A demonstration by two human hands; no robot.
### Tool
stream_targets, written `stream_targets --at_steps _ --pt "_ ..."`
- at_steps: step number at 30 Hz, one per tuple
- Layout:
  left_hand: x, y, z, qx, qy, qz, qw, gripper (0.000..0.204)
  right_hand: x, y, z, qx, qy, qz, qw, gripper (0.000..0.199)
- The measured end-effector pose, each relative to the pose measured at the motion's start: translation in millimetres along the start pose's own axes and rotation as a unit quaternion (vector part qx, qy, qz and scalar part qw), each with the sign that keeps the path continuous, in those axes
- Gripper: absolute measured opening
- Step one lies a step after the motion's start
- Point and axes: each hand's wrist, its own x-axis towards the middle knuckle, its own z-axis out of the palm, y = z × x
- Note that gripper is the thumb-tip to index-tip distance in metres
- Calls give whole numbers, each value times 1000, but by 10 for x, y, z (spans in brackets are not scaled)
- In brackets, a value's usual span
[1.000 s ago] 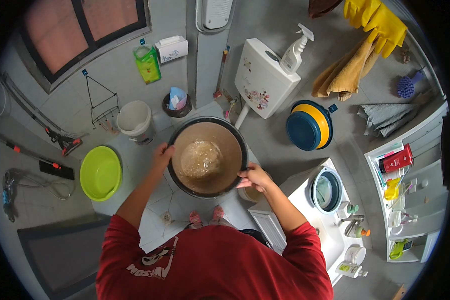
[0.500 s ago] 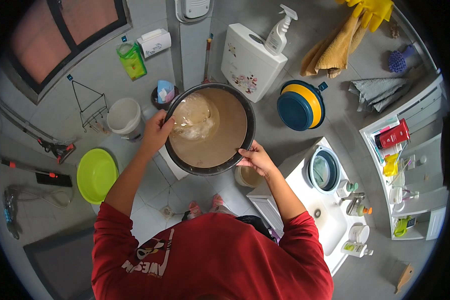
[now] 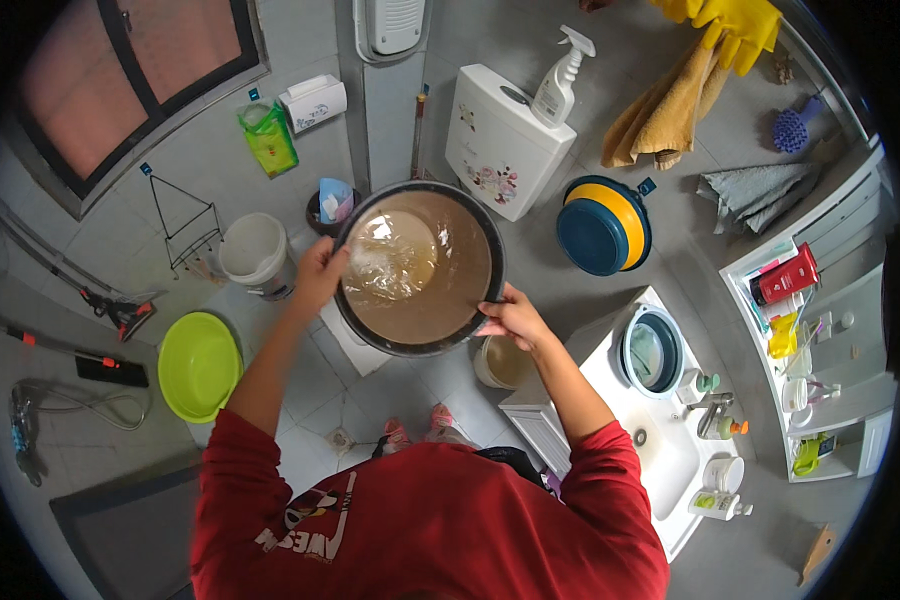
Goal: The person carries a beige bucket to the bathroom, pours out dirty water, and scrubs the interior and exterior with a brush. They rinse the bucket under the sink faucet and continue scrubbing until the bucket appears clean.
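1. A plain red top, loose in cut, with soft folds across it.
2. Red sleeves that end around the elbows, their edges bunched.
3. A black-and-white printed figure on the top's left side, with bold white lettering beside it.
4. Bare forearms and hands.
5. Pinkish-red footwear, small in view.

head cam: worn on head, left of pair | aimed down, fisheye-wide | red shirt framed close, tub farther
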Motion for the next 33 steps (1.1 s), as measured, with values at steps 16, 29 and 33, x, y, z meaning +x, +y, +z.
stream_targets --at_steps 16,29,33 --pt "-1012 -1010 -670 18 192 -303 933 18 1108 1436 518 158 -44 268 949 50" --pt "-615 -2314 -847 59 288 -332 896 31 2358 2194 1259 316 -98 403 854 38" --pt "-413 -2628 -753 106 272 -394 872 30 2904 2660 1153 50 -216 190 956 32"
